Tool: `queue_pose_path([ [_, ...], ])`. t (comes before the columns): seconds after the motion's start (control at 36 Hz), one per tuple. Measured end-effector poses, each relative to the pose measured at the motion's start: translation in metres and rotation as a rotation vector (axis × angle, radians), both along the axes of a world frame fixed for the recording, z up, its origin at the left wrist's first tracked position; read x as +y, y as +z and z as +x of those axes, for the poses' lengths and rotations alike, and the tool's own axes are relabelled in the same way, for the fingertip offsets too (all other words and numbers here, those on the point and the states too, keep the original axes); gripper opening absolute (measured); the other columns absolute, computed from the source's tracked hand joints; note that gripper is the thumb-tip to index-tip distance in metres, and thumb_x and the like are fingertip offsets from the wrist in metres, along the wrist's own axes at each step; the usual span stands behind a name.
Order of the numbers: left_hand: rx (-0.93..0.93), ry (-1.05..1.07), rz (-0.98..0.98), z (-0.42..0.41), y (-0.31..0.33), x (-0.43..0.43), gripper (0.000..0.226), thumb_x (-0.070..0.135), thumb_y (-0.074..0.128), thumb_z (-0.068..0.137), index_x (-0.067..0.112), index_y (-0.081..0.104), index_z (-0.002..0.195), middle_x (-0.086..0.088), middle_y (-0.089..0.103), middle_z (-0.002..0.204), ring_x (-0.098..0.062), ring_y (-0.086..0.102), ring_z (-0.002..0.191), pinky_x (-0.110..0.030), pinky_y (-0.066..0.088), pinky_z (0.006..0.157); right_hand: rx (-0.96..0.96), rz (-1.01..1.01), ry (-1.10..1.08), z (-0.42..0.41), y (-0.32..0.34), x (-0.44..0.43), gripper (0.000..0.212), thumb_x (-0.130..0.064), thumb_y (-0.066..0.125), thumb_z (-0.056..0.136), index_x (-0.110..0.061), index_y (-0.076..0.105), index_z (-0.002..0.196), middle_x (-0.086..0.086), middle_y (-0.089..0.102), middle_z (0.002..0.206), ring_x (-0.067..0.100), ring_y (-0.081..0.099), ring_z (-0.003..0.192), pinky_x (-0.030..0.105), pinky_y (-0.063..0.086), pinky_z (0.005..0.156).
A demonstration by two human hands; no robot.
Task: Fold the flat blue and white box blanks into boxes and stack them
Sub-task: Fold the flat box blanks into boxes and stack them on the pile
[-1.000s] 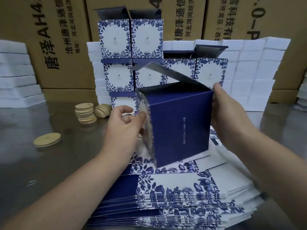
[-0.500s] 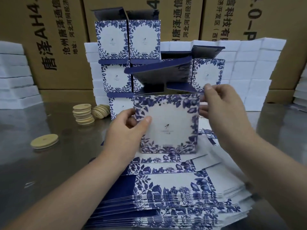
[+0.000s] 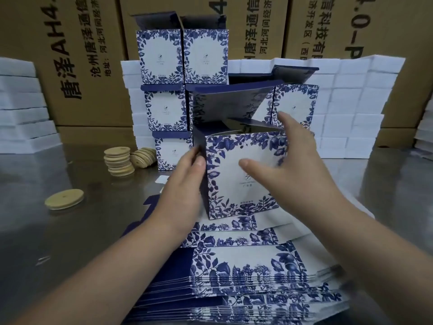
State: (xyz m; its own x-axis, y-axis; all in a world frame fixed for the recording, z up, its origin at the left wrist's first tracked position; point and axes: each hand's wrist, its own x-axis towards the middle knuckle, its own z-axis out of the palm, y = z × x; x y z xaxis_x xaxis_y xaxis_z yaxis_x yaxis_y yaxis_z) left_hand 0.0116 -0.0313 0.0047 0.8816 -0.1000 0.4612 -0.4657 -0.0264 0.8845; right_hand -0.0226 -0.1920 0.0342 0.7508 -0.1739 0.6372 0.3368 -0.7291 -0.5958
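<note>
The folded box, pinched by the left grip and touched by the spread-open right grip, is held over the blanks at the surface's near edge; placement on the rear stack is judged due next.

The fingers of your left hand are hidden behind the dark side of the box, at its 9 o'clock. Your right hand covers the box's 3 o'clock edge, its fingers smeared by blur. The print on the box's face is too small to read; at 6 o'clock the pile of flat blanks runs off the bottom edge, and at 12 o'clock the top edge cuts the cartons' lettering.
</note>
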Motion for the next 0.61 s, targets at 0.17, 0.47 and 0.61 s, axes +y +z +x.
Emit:
queue_pose_path([
  [0.17,-0.107,-0.003,0.162,-0.007,-0.006,-0.004,0.057,0.053,0.031,0.084,0.039,0.034,0.14,0.019,0.035,0.141,0.012,0.034,0.122,0.002,0.023,0.094,0.076,-0.005,-0.08,0.003,-0.004,0.005,0.123,-0.068,0.067,0.052,-0.034,0.0,0.149,-0.016,-0.016,0.155,0.005,0.004,0.141,0.034,0.02,0.11],
  [0.47,-0.251,-0.093,0.286,-0.017,-0.012,-0.011,0.037,0.067,0.03,0.081,0.064,0.024,0.117,0.031,0.021,0.144,0.025,0.014,0.126,0.01,0.014,0.09,0.12,0.045,-0.139,0.003,-0.001,0.008,0.139,-0.072,0.061,0.04,-0.029,-0.014,0.149,-0.008,-0.03,0.152,0.018,-0.014,0.145,0.048,0.012,0.118],
  [0.61,-0.289,-0.086,0.179,-0.005,-0.019,-0.018,0.034,0.077,0.038,0.075,0.075,0.041,0.109,0.035,0.026,0.142,0.008,0.029,0.133,-0.026,0.027,0.111,0.132,0.05,-0.151,0.004,-0.002,0.005,0.137,-0.071,0.064,0.042,-0.031,-0.012,0.149,-0.009,-0.029,0.153,0.017,-0.01,0.146,0.049,0.015,0.117],
])
